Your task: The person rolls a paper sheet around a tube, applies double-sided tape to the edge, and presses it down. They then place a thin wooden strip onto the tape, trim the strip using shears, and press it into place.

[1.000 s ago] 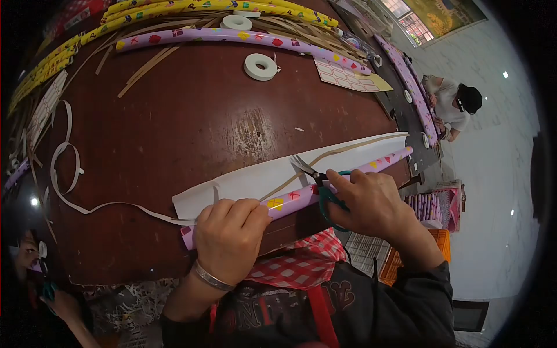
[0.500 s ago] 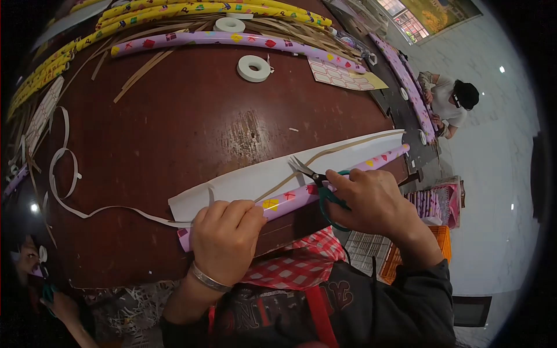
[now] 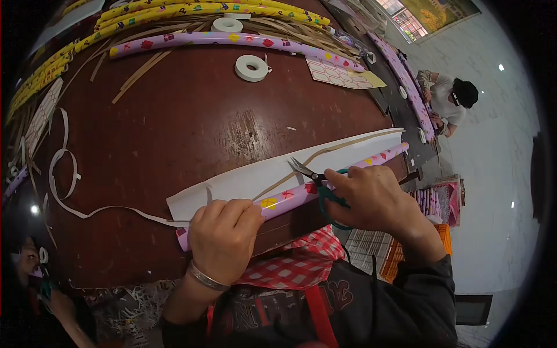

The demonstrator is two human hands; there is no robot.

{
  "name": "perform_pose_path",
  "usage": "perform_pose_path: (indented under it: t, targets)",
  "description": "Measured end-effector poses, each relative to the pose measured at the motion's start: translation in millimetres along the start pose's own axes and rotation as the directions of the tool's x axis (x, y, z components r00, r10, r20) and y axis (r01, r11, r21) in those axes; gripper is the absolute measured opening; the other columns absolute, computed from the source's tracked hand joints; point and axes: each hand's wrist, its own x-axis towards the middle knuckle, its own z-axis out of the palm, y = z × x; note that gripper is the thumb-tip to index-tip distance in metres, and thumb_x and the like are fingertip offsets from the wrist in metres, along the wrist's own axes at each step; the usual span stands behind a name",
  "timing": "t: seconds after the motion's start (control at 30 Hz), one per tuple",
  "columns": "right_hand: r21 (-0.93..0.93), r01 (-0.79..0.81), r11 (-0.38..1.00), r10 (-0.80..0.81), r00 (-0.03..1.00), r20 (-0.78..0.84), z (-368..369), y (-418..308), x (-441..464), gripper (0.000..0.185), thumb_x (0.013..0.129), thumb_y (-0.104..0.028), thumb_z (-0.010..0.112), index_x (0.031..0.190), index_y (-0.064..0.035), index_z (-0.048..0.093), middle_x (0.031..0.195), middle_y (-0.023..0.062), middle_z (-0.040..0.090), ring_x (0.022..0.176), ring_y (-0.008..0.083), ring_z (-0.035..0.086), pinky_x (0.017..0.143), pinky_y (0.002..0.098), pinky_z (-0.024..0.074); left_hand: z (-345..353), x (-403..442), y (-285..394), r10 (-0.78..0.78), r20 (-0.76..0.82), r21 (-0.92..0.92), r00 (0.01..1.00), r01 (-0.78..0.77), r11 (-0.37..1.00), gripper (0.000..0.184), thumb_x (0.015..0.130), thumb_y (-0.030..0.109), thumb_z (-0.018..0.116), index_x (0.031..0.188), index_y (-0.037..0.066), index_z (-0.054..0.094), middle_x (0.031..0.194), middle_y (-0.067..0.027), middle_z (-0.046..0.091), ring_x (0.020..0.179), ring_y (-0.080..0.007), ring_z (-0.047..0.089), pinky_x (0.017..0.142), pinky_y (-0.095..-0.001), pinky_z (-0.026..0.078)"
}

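Note:
A purple patterned paper roll (image 3: pixel 290 199) lies along the table's near edge, its white inner sheet (image 3: pixel 232 181) spread out beyond it. My left hand (image 3: pixel 225 235) is closed over the roll near its left end. My right hand (image 3: pixel 371 197) is wrapped round green-handled scissors (image 3: pixel 316 177) and rests on the roll; the blades are slightly apart over the white sheet. A brown strip (image 3: pixel 325 152) crosses the sheet. White tape (image 3: pixel 122 207) trails in a loop from beside my left hand.
Tape rolls (image 3: pixel 251 68), another purple roll (image 3: pixel 203 38), yellow rolls (image 3: pixel 191 8) and brown strips lie at the back of the table (image 3: pixel 156 127). A co-worker (image 3: pixel 452 98) is at the right, another person at lower left. An orange crate (image 3: pixel 394 261) stands below right.
The view has shifted slightly, so the table's things appear a little further left. Both hands keep their hold, with no clear movement along the roll.

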Motion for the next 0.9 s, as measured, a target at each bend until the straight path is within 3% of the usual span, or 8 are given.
perform_pose_path:
  t: [0.07, 0.13, 0.43, 0.9]
  targets:
    - [0.009, 0.008, 1.000, -0.008, 1.000, -0.002, -1, 0, 1, 0.030, 0.079, -0.030, 0.067, 0.093, -0.0037, 0.063, 0.058, 0.0165, 0.060, 0.055, 0.0377, 0.063, 0.051, 0.0479, 0.0500, 0, 0, 0, -0.002, 0.001, -0.001, 1.000, 0.002, 1.000, 0.017, 0.073, 0.014, 0.076, 0.087, 0.008, 0.068, 0.090, -0.0013, 0.065, 0.079, -0.0208, 0.060, 0.066, -0.0351, 0.045]
    - [-0.020, -0.056, 0.998, 0.058, 0.991, 0.123, -4, -2, 1, 0.041, 0.080, -0.033, 0.069, 0.109, -0.0042, 0.064, 0.068, 0.0163, 0.063, 0.063, 0.0368, 0.065, 0.055, 0.0458, 0.0500, -1, 0, 0, -0.005, 0.007, 0.000, 1.000, 0.005, 1.000, 0.017, 0.074, 0.014, 0.076, 0.087, 0.008, 0.068, 0.091, -0.0012, 0.065, 0.079, -0.0206, 0.060, 0.067, -0.0350, 0.045]
    - [-0.004, -0.106, 0.994, 0.105, 0.978, 0.180, -1, -6, 4, 0.043, 0.080, -0.033, 0.069, 0.111, -0.0043, 0.062, 0.069, 0.0175, 0.063, 0.064, 0.0381, 0.065, 0.056, 0.0473, 0.0502, 1, -1, -1, -0.006, 0.001, -0.002, 1.000, 0.006, 1.000, 0.016, 0.074, 0.014, 0.076, 0.087, 0.008, 0.069, 0.091, -0.0013, 0.066, 0.080, -0.0207, 0.060, 0.067, -0.0351, 0.045]
    - [-0.017, -0.103, 0.995, 0.104, 0.991, 0.088, 10, -15, 8, 0.046, 0.082, -0.033, 0.065, 0.115, -0.0009, 0.059, 0.072, 0.0202, 0.065, 0.064, 0.0397, 0.066, 0.057, 0.0488, 0.0515, 0, 0, 0, -0.007, 0.002, 0.004, 1.000, 0.007, 1.000, 0.015, 0.075, 0.014, 0.075, 0.087, 0.009, 0.068, 0.090, -0.0005, 0.065, 0.080, -0.0202, 0.060, 0.067, -0.0348, 0.045]
